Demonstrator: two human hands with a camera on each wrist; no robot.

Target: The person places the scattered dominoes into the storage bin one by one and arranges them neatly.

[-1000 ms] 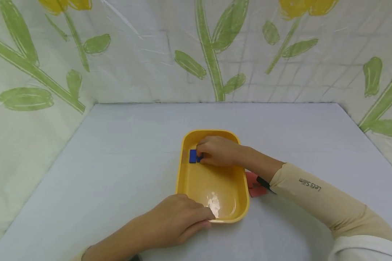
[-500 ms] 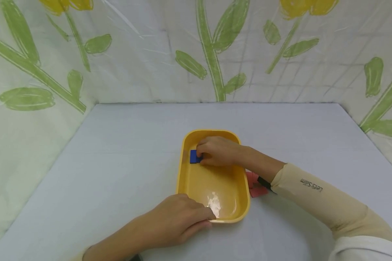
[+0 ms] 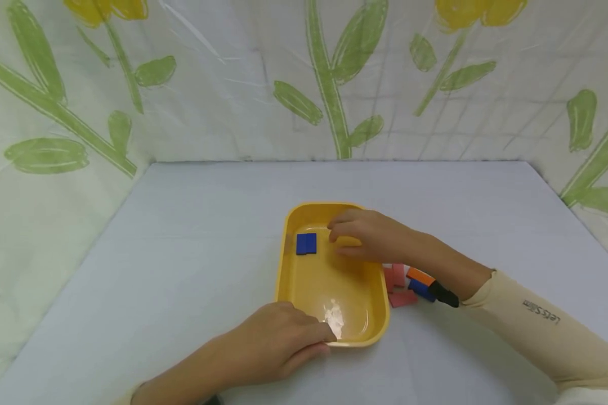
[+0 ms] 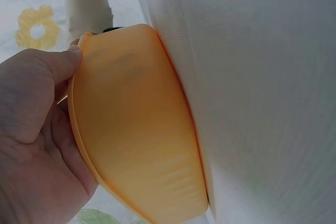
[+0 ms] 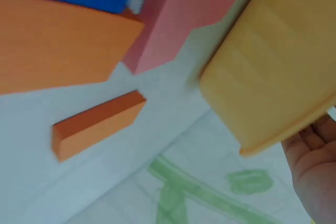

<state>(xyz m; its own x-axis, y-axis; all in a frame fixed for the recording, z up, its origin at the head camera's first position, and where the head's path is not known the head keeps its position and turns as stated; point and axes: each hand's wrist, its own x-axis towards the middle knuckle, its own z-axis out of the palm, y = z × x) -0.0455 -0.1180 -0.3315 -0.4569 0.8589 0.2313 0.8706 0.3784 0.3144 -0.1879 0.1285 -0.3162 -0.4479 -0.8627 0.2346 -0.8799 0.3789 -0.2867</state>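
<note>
- We see that the right hand (image 3: pixel 372 233) has let go of the blocks it was touching half a second ago and now hangs over the far right part of the yellow tray (image 3: pixel 329 289), its fingers loosely bent, apart and pinching nothing.
- Its move away uncovers two blue blocks (image 3: pixel 306 243), flat on the tray's floor near the far left side, edge to edge; we judge that their placing is done and the right hand free.
- The left hand (image 3: pixel 284 337) pinches the near rim between thumb and fingers, as before.
- Outside, just right of the tray on the table (image 3: pixel 197 270), we see pink blocks (image 3: pixel 402 298), an orange block (image 3: pixel 420 275) and another blue block (image 3: pixel 421 290).
- On the right sleeve (image 3: pixel 527 326) we read "Let's Slim", slanted and upside down to us; we find no other legible writing.
</note>
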